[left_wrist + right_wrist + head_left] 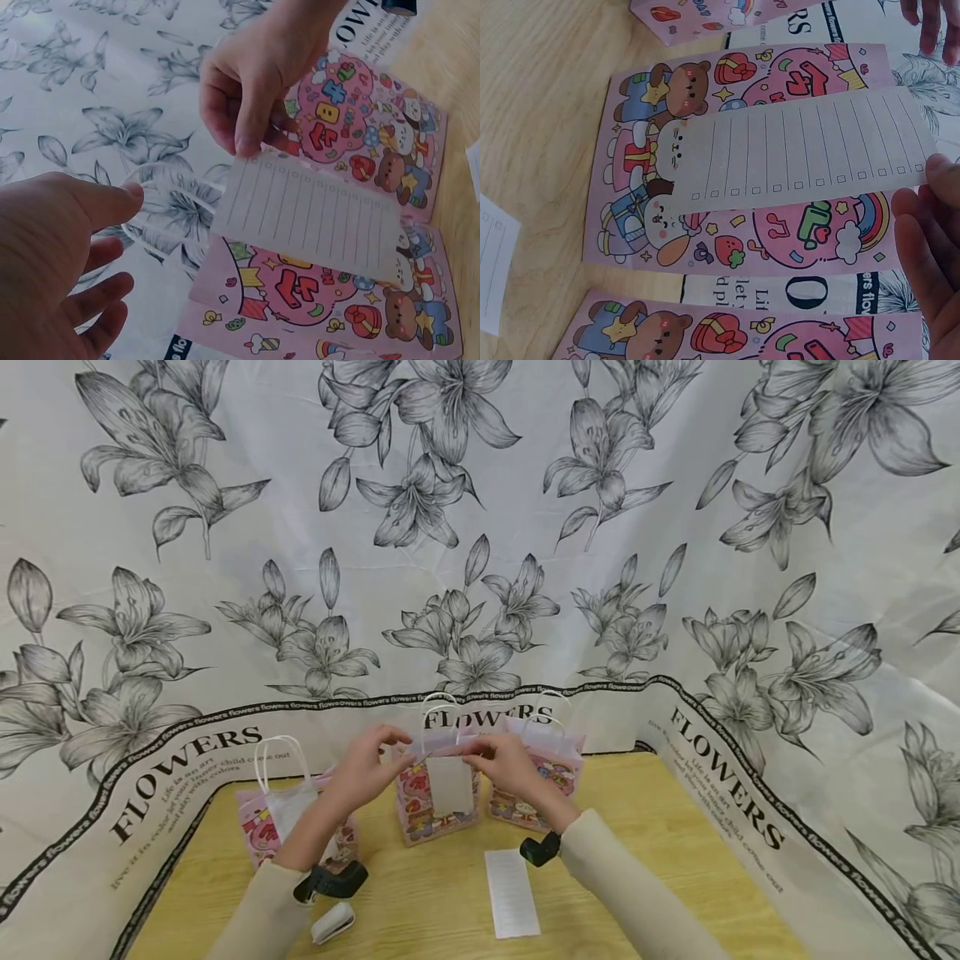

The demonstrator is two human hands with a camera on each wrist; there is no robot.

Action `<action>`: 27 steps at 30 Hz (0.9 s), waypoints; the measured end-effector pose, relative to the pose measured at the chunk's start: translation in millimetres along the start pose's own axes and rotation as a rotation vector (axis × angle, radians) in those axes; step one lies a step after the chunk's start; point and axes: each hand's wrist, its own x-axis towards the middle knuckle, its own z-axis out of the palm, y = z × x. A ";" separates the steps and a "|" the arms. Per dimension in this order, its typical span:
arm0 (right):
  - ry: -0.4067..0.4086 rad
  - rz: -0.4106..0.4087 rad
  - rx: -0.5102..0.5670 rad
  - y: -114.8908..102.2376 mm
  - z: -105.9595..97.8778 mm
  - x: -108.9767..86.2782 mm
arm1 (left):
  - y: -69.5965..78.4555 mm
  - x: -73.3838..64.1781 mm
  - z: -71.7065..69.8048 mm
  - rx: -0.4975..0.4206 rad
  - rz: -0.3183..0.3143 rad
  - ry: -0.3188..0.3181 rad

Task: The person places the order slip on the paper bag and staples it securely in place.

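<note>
My right hand (502, 764) pinches the top edge of a white lined checklist sheet (802, 150) between thumb and fingers. The sheet hangs over the front of the middle pink gift bag (417, 795), which is printed with cartoon animals and has white handles. My left hand (60, 255) is at the bag's upper left, close to a white handle (135, 217), with its fingers loosely spread. Nothing shows between its thumb and fingers in the left wrist view. Whether it touches the bag cannot be told from the head view.
A matching gift bag (567, 777) stands at the right. Another gift bag (258, 827) is at the left, a white sheet (288, 810) on its front. On the wooden table lie a loose lined sheet (512, 893) and a small white object (332, 922). Flower-printed cloth (480, 527) hangs behind.
</note>
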 end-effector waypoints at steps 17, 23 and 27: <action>0.007 0.108 0.044 3.8 3.7 26.9 | -42.2 29.7 25.9 -0.059 -0.177 -0.159; 0.023 0.167 0.021 6.3 9.6 30.7 | -52.9 31.3 30.2 -0.104 -0.176 -0.196; -0.015 0.180 -0.018 6.1 14.1 30.4 | -57.4 28.2 31.3 -0.125 -0.168 -0.196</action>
